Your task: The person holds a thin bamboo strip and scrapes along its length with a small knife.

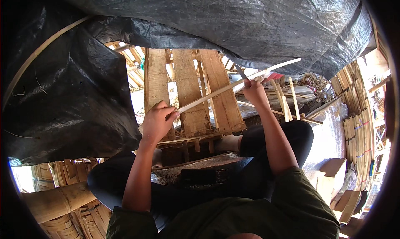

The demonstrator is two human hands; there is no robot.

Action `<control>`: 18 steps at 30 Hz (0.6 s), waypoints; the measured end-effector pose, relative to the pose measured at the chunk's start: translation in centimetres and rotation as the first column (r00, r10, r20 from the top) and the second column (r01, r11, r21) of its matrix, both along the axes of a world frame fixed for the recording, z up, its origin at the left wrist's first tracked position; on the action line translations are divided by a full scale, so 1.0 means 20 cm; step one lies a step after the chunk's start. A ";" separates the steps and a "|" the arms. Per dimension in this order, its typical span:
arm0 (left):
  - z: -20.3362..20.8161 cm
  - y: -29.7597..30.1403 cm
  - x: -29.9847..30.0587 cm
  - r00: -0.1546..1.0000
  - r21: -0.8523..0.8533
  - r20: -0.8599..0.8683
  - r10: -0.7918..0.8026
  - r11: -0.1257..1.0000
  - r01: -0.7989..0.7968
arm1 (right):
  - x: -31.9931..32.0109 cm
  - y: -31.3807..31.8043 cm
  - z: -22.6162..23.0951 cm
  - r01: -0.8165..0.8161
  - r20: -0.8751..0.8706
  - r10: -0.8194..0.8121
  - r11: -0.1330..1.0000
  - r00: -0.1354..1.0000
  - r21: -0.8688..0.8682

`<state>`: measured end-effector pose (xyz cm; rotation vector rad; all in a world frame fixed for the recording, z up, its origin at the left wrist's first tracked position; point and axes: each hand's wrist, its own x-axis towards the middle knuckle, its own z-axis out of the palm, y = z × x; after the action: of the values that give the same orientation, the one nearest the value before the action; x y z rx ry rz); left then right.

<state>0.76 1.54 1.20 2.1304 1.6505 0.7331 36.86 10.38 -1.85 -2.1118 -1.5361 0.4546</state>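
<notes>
My left hand [157, 119] pinches a long, pale wooden strip [208, 97], apparently steadying it; my right hand [254, 92] grasps a grey-bladed knife [241, 72].

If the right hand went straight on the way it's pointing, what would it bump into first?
Beyond the knife and strip at the right hand, probably the dark tarp, whose edge hangs ahead. Depth is unclear, so it might pass underneath instead.

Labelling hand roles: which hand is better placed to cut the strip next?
Likely the right hand: it holds the knife close to the pale strip, while the left hand grips the strip's near end.
</notes>
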 end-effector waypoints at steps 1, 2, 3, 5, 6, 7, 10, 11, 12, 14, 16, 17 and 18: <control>0.01 0.01 0.00 1.000 0.005 0.000 -0.002 1.000 0.002 | -0.02 -0.01 -0.05 0.002 0.000 -0.002 1.000 1.000 0.005; 0.01 0.00 0.00 1.000 0.014 -0.009 -0.003 1.000 0.004 | -0.08 -0.04 -0.09 -0.063 0.011 0.062 0.993 0.998 0.096; 0.01 0.00 0.00 1.000 0.024 -0.018 -0.005 1.000 0.005 | -0.10 -0.05 -0.11 -0.129 0.028 0.126 0.974 0.992 0.185; 0.03 -0.02 0.01 1.000 -0.012 -0.009 0.010 1.000 -0.010 | -0.03 0.00 -0.07 -0.160 0.055 0.155 0.982 0.986 0.097; 0.03 -0.01 0.00 1.000 -0.045 0.000 0.025 0.999 -0.025 | 0.03 0.03 -0.06 -0.092 0.045 0.090 0.995 0.995 0.044; 0.02 0.00 0.00 1.000 -0.039 -0.002 0.023 0.999 -0.023 | 0.08 0.05 -0.05 -0.025 0.038 0.025 1.000 0.999 -0.009; 0.00 -0.01 0.00 1.000 0.038 -0.031 -0.001 0.999 0.002 | -0.02 -0.01 -0.10 -0.093 0.083 0.082 0.985 0.993 0.145; 0.00 -0.02 -0.02 0.999 0.035 -0.031 0.006 0.999 -0.005 | -0.10 -0.05 -0.11 -0.204 0.139 0.185 0.969 0.973 0.140; 0.01 -0.01 -0.01 1.000 0.000 -0.020 0.013 1.000 -0.013 | -0.14 -0.06 -0.19 -0.153 0.132 0.117 0.937 0.984 0.314; 0.03 0.00 0.01 1.000 -0.032 -0.003 0.013 0.999 -0.013 | 0.09 0.02 -0.23 -0.233 0.205 0.194 0.954 0.959 0.188; 0.02 0.00 -0.01 1.000 -0.012 -0.004 0.013 1.000 -0.013 | 0.12 0.08 -0.13 -0.167 0.134 0.164 0.986 0.977 0.011; 0.02 0.00 0.01 1.000 0.008 0.007 0.001 1.000 -0.001 | 0.11 0.07 -0.08 -0.059 0.183 0.062 0.998 0.981 -0.021; 0.01 -0.01 0.02 1.000 0.047 -0.008 -0.003 0.999 0.003 | 0.08 0.06 -0.10 -0.091 0.195 0.091 0.996 0.976 -0.008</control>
<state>1.20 1.44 1.49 2.1706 1.6493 0.7704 38.56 11.50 -3.84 -2.1446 -1.7479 0.2834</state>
